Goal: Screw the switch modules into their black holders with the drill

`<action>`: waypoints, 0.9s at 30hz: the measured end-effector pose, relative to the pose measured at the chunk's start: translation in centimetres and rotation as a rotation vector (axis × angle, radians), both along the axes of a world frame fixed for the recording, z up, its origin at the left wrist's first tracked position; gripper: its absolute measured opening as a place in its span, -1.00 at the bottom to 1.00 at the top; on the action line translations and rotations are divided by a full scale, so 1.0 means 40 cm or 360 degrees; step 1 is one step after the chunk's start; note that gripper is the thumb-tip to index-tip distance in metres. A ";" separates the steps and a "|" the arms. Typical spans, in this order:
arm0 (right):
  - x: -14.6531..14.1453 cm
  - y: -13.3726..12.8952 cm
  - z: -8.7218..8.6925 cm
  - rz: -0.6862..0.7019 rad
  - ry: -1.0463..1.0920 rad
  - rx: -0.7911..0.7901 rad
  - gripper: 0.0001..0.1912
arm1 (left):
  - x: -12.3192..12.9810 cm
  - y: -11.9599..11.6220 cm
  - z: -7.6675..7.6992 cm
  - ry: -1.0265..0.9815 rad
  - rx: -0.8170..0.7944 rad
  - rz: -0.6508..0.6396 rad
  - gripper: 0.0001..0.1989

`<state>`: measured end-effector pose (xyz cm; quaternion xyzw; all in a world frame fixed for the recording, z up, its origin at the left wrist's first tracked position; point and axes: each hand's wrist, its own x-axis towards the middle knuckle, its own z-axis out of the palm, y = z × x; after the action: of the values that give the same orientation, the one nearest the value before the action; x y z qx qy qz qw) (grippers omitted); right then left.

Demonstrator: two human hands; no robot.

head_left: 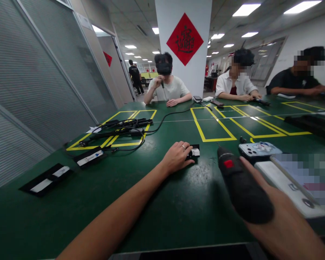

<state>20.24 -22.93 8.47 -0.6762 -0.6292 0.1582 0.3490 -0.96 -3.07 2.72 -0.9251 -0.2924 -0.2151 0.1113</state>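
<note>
Black with a red button, the power tool [242, 187] sits gripped in the right hand [273, 202] at lower right of the frame, its tip pointing up and left. Near the centre, the left hand [178, 157], slightly curled and palm down, covers part of a small black-and-white piece [195, 150] on the green table [168, 206], fingers touching it.

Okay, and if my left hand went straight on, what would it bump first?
The small black-and-white piece at its fingertips; past that, perhaps the driver in your right hand, though its height is unclear.
</note>
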 end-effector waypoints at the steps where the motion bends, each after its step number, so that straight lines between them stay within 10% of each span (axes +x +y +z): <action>1: -0.019 0.019 0.003 0.0025 -0.0266 -0.0089 -0.15 | 0.001 0.001 -0.001 0.0023 0.0008 0.0011 -0.51; 6: -0.086 0.094 -0.033 0.0098 -0.1035 -0.0141 -0.18 | 0.000 -0.001 -0.002 0.0033 -0.0005 0.0033 -0.59; 15: -0.091 0.159 -0.063 0.0233 -0.1133 -0.0286 -0.10 | 0.001 0.001 -0.007 0.0020 0.0013 0.0055 -0.62; 21: -0.031 0.190 0.002 0.0582 -0.0995 -0.0298 -0.11 | -0.008 -0.003 -0.007 -0.0020 -0.0019 0.0044 -0.61; 27: -0.033 0.356 0.062 0.0603 -0.0783 0.0015 -0.42 | -0.009 0.001 -0.019 -0.0057 -0.0073 -0.0008 -0.63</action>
<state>18.92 -8.69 10.94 -0.5633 -0.8104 0.0491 0.1536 -1.32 -3.04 1.96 -0.9242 -0.2969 -0.2251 0.0843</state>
